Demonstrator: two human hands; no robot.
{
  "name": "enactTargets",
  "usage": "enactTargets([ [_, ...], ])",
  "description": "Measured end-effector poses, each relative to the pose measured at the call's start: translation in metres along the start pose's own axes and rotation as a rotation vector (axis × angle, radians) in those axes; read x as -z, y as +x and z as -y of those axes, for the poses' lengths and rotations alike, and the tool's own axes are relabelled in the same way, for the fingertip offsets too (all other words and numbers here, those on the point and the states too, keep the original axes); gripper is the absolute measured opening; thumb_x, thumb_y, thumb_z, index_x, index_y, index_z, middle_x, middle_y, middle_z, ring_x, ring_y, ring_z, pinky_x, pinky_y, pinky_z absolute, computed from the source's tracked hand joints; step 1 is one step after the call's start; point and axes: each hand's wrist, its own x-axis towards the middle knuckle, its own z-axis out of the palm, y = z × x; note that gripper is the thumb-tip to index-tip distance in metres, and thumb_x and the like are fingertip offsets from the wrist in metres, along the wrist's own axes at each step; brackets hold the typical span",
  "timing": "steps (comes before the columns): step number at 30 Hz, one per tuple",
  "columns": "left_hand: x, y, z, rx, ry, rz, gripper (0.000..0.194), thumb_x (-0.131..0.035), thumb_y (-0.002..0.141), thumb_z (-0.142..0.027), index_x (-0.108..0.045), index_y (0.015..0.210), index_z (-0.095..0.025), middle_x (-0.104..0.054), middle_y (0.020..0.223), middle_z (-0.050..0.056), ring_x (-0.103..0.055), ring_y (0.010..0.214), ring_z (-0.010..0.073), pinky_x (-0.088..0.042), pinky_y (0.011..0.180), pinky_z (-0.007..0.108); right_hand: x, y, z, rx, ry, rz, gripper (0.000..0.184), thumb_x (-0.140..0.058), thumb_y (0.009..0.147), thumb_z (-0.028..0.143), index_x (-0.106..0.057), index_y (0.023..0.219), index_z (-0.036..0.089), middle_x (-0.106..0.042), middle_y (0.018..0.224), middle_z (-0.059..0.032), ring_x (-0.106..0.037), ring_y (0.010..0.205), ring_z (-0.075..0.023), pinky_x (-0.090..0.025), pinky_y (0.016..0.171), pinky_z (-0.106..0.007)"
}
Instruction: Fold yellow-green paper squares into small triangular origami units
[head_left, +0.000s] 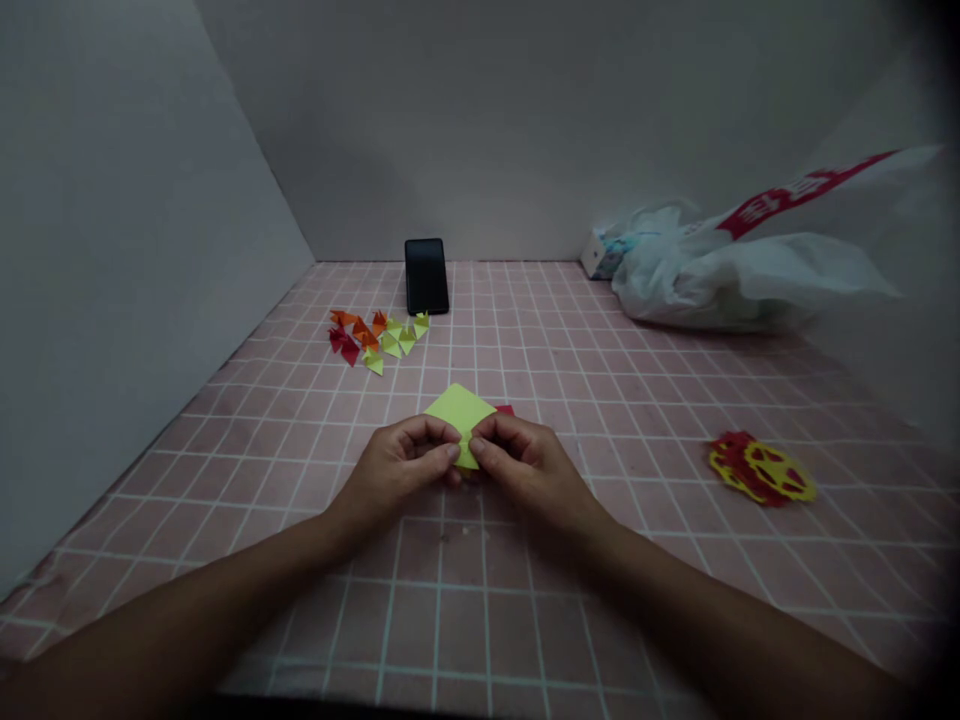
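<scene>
My left hand [397, 465] and my right hand [525, 462] meet over the middle of the pink checked tablecloth [465, 600]. Both pinch the near corner of a yellow-green paper square [459, 408], thumbs and fingers closed on it. A bit of red paper [505, 409] shows just behind my right hand, mostly hidden. Farther back on the left lies a cluster of several small folded paper triangles [375, 338] in red, orange and yellow-green.
A black phone [426, 276] stands upright against the back wall. White plastic bags [735, 270] with red print lie at the back right. A red and yellow paper cut-out [761, 470] rests on the right. Grey walls close the left and back.
</scene>
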Motion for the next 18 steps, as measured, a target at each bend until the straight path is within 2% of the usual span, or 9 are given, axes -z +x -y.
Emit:
enactTargets([
  [12, 0.0006, -0.0017, 0.0008, -0.041, 0.097, -0.003, 0.015, -0.066, 0.077, -0.029, -0.061, 0.076, -0.015, -0.062, 0.066, -0.002, -0.060, 0.060, 0.0105, -0.049, 0.063, 0.023, -0.0003, 0.0012, -0.0003, 0.002, -0.003, 0.019, 0.015, -0.055, 0.083, 0.026, -0.058, 0.072, 0.017, -0.057, 0.070, -0.0006, -0.050, 0.066, -0.0132, -0.039, 0.062, -0.027],
  [18, 0.0011, -0.0020, 0.0018, -0.050, 0.067, 0.007, 0.014, -0.066, 0.077, -0.028, -0.062, 0.079, -0.015, -0.063, 0.070, -0.002, -0.061, 0.061, 0.0101, -0.050, 0.063, 0.023, -0.0005, 0.0015, 0.0006, 0.020, -0.045, -0.003, 0.016, -0.056, 0.082, 0.027, -0.057, 0.070, 0.017, -0.056, 0.069, -0.0004, -0.049, 0.065, -0.0134, -0.038, 0.061, -0.027],
])
